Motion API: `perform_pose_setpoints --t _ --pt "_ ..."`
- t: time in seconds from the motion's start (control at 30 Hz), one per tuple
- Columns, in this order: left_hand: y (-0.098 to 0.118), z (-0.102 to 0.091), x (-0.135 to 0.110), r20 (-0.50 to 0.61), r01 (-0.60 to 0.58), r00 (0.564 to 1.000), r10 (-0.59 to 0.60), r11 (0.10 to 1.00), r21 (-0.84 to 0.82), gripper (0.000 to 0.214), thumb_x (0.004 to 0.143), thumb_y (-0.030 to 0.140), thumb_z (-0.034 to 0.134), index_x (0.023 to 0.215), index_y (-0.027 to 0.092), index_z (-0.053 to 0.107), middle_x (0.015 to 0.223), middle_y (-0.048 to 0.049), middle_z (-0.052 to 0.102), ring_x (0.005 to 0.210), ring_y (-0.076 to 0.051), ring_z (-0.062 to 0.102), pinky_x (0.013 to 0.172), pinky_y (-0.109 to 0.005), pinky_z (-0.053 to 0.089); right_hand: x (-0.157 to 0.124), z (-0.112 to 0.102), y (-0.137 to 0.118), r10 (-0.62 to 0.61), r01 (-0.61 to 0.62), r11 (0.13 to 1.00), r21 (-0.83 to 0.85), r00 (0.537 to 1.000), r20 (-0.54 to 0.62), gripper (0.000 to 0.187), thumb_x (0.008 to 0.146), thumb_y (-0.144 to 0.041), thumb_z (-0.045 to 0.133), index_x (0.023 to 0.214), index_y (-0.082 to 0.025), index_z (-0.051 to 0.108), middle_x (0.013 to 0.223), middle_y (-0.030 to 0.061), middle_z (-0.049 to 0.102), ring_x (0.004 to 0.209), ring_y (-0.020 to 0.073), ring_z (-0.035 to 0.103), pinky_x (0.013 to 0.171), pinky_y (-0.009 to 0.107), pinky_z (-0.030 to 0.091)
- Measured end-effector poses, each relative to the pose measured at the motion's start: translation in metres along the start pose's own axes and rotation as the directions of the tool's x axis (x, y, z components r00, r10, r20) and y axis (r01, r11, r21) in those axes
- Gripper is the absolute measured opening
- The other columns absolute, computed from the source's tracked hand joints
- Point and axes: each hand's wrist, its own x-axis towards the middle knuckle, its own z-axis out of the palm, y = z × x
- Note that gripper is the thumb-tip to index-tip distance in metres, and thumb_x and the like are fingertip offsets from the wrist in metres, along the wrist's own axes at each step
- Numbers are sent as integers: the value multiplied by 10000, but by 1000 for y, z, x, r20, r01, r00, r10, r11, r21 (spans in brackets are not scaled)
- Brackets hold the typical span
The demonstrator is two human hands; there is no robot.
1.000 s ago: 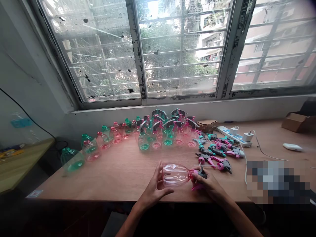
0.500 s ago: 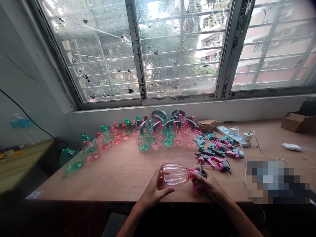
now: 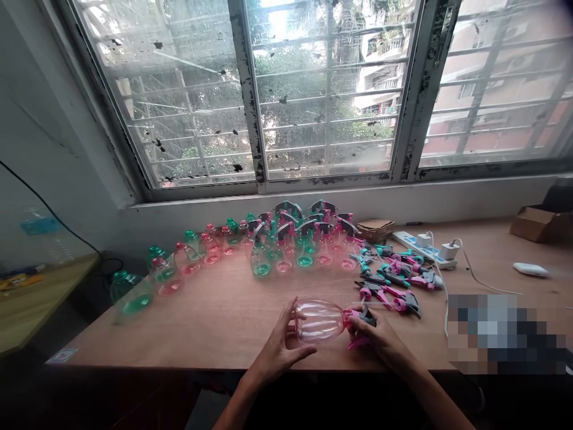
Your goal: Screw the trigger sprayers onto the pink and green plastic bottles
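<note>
A clear pink spray bottle (image 3: 320,321) lies sideways in front of me, above the table's near edge. My left hand (image 3: 284,343) cups its base, with the fingers behind it and the thumb stretched out underneath. At the neck, my right hand (image 3: 380,333) is closed on the pink and black spray head (image 3: 367,315), which sits on the bottle's mouth. Right of the bottle lies a pile of loose spray heads (image 3: 394,272) in pink, teal and black. Behind it stand several green and pink bottles fitted with spray heads (image 3: 305,248).
Bottles without heads (image 3: 190,263) stand in a slanting row on the left of the wooden table (image 3: 215,322). A power strip (image 3: 405,240) with white cables, a flattened cardboard piece (image 3: 375,229), a white device (image 3: 530,270) and a cardboard box (image 3: 539,226) are on the right.
The view has tilted very slightly. Both hands keep about the same place on the spray bottle, and the bottle appears slightly rotated.
</note>
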Motion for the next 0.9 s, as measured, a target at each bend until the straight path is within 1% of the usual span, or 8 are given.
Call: perform_pose_setpoints --t 0.1,0.2,0.33,0.47,0.53,0.67,0.77,0.9 --pt "-2 -1 1 12 -52 999 51 998 39 949 847 311 741 1561 352 118 1274 -98 540 1046 -216 610 1018 -436 449 0 0 -1 2 -2 1000 1 1000 1 362 789 -433 812 968 -176 629 667 -5 691 580 155 605 563 276 525" --pt "2 0 0 9 -17 1000 17 1000 16 1049 801 308 790 1571 308 78 1248 -112 566 1116 -251 595 1044 -454 431 -1 1 -2 -2 2 1000 19 1000 0 370 776 -428 824 967 -178 630 665 -8 686 589 154 598 563 272 528" --pt "5 1 0 2 38 999 -38 999 -14 1017 760 331 824 1555 267 192 1273 -136 559 1104 -271 612 1006 -453 471 -2 2 -5 -1 1 1000 11 1000 10 368 778 -428 821 970 -180 630 665 -8 678 591 161 599 579 292 539" --pt "4 1 2 -21 -61 998 62 998 25 932 807 336 778 1547 317 212 1432 -137 466 1261 -298 527 1068 -459 432 -3 4 -8 -8 8 1000 -30 1000 15 362 787 -452 805 944 -173 636 654 -4 670 577 158 594 574 289 527" --pt "5 1 2 -12 -67 998 67 998 19 944 825 324 760 1559 318 166 1390 -129 514 1277 -292 523 1112 -477 382 -4 6 -10 -10 11 999 -30 1000 12 374 776 -461 812 934 -170 637 649 -7 663 577 152 582 565 281 523" --pt "11 3 1 18 35 999 -34 999 -38 1117 758 299 829 1575 277 67 1242 -120 616 1181 -285 596 1100 -496 389 -5 8 -14 -9 9 1000 -16 1000 -9 415 746 -476 830 951 -172 636 647 -9 661 586 156 577 549 274 519" --pt "9 3 1 -2 36 999 -36 998 -55 1048 756 319 830 1564 285 162 1339 -150 553 1151 -285 606 1044 -475 455 -4 8 -13 -8 8 1000 -14 1000 -4 408 750 -470 829 955 -173 641 648 -8 665 587 158 577 554 276 520" --pt "0 2 2 -42 -70 997 71 997 11 898 825 350 762 1542 361 222 1497 -135 419 1239 -288 547 1049 -464 461 -2 6 -10 -4 4 1000 -21 1000 -2 385 756 -475 821 929 -174 653 640 -4 665 578 163 579 551 279 513"
